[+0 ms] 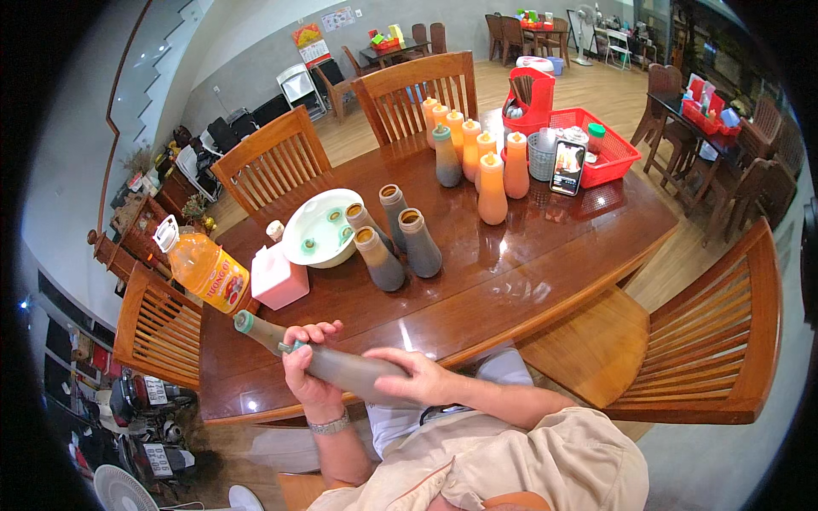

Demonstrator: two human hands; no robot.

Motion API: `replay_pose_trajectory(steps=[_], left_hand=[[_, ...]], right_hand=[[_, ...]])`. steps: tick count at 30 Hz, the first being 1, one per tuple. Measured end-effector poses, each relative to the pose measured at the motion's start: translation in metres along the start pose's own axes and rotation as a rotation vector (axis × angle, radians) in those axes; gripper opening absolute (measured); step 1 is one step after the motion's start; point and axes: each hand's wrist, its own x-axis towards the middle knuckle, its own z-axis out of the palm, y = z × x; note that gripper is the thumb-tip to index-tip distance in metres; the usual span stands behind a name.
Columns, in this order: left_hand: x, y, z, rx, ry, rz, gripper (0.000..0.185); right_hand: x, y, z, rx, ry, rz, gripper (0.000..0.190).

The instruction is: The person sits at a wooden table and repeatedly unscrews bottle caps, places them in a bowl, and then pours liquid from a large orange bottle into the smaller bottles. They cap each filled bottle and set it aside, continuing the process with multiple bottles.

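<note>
My left hand (313, 370) is closed round the green-capped neck end of a dark sauce squeeze bottle (351, 372), and my right hand (415, 377) grips its base end. The bottle lies tilted above the table's near edge, slightly blurred. Just beyond my left hand is another dark bottle with a green cap ring (259, 329). Several uncapped dark bottles (422, 246) stand mid-table beside a white bowl (319, 252) that holds green caps (309, 245) in liquid. Orange squeeze bottles (492, 191) stand farther back with one green-capped dark bottle (447, 160).
At the left stand a large chili sauce jug (211, 271) and a pink tissue box (281, 281). A phone (567, 167) leans near a grey plastic cup basket (541, 160), a red basket (613, 150) and a red utensil holder (530, 105). Wooden chairs (709, 332) surround the table.
</note>
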Motion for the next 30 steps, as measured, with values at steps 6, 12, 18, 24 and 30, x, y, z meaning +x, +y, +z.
replay_pose_trajectory(steps=[6, 12, 18, 24, 30], left_hand=[[-0.002, 0.006, 0.0, -0.209, -0.008, -0.051, 0.02], [0.003, 0.005, 0.006, -0.033, 0.03, -0.071, 0.021], [0.012, 0.0, 0.01, -0.103, -0.011, -0.043, 0.02], [0.015, -0.001, 0.023, -0.044, -0.047, -0.116, 0.019], [0.014, -0.008, 0.03, -0.079, -0.091, -0.078, 0.019]], right_hand=[[0.003, -0.004, 0.003, 0.661, 0.078, 0.25, 0.061], [0.004, -0.01, 0.003, 0.039, 0.029, 0.077, 0.058], [0.004, -0.01, 0.002, 0.387, 0.114, 0.219, 0.056], [0.003, -0.015, -0.003, 0.117, 0.075, 0.048, 0.055], [0.003, -0.014, -0.015, 0.001, 0.042, 0.051, 0.076]])
